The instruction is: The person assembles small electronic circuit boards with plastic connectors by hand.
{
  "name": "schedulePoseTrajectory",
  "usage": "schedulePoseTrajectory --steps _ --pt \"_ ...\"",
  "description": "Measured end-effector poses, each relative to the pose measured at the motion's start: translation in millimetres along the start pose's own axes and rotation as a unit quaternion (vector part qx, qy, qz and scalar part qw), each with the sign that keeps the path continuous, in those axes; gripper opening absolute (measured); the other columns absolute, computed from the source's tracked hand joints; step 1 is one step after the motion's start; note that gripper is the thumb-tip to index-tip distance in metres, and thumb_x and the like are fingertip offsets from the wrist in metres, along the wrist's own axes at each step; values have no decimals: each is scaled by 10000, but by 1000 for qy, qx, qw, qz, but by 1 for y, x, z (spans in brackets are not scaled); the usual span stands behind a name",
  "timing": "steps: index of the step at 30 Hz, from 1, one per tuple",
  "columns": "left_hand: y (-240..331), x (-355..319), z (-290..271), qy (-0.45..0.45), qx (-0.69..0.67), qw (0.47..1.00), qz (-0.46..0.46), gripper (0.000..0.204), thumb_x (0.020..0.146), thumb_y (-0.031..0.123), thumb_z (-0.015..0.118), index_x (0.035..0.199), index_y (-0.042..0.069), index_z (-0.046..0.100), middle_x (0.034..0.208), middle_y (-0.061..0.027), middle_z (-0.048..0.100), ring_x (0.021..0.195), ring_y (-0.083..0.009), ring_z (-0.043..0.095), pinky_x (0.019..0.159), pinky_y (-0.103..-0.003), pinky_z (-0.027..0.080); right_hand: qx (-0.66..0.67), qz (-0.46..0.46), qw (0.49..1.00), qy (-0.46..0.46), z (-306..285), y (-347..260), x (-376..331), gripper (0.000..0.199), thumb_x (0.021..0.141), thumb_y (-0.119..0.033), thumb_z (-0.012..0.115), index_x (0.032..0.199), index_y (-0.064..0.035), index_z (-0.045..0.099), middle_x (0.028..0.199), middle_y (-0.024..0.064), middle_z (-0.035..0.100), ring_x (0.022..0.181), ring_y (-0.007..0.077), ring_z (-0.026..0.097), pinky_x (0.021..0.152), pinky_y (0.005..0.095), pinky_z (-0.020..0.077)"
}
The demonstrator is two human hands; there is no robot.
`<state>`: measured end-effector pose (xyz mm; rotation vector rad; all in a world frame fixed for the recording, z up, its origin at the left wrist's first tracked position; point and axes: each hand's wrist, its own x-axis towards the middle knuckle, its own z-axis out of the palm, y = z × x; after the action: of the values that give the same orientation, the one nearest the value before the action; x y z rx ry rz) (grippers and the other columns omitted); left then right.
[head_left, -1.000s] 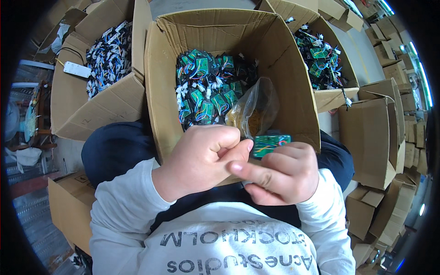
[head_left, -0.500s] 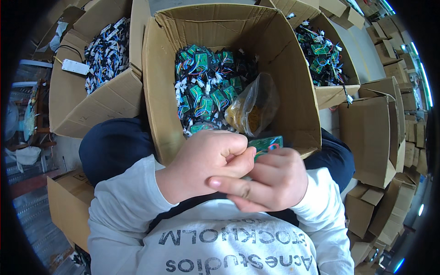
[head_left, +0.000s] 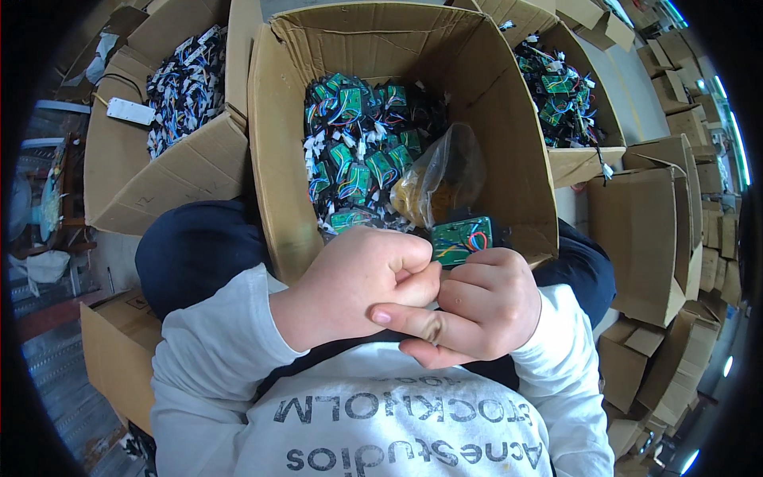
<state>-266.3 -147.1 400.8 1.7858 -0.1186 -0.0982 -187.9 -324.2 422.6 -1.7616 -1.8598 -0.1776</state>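
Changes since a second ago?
The bare right hand moved its extended finger left across the bare left hand; that hand came slightly nearer the body. The green rectangular circuit board in the right hand shifted slightly left and away. No visible grasp or release. The clear plastic bag and brown cardboard box stayed put.

Green board (head_left: 461,237), partly hidden (behind fingers (head_left: 461,295))

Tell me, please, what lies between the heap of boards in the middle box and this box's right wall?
In the head view, a clear bag with yellowish contents lies between the heap and the right wall.
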Motion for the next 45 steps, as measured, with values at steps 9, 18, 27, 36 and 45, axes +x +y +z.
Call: schedulePoseTrajectory --steps 9,18,27,36,45 --pt "1 0 1 -33 7 999 5 428 852 79 704 575 42 379 514 -51 365 482 -145 327 437 -332 278 -28 0 999 -25 -15 5 -4 418 777 -320 725 1193 -275 724 536 -74 352 425 89 413 412 250 340" --pt "-1 3 -9 -114 44 992 -8 415 811 85 725 590 38 376 537 -74 371 485 -193 346 458 -342 308 -37 -33 999 3 -21 11 -18 311 799 -360 707 1044 -179 768 559 -69 396 447 93 424 427 248 326" --pt "-25 4 9 -137 76 988 7 183 783 171 708 751 41 583 704 -150 602 669 -346 598 589 -413 466 -16 -61 998 25 13 11 -18 308 803 -387 714 940 -115 764 758 0 535 523 116 494 434 263 348" --pt "-35 2 3 -164 -11 986 -2 204 736 129 692 898 12 649 814 -136 672 747 -316 659 668 -369 503 26 -60 998 16 30 14 -19 519 727 -378 758 1194 -157 710 1017 9 491 731 168 490 515 268 446" --pt "-68 -13 22 -138 -178 973 -45 212 811 257 664 849 49 649 845 -118 668 807 -333 661 675 -402 516 -20 -4 998 -66 38 -7 0 509 759 -440 740 1250 -320 683 948 30 447 746 195 499 571 279 465"
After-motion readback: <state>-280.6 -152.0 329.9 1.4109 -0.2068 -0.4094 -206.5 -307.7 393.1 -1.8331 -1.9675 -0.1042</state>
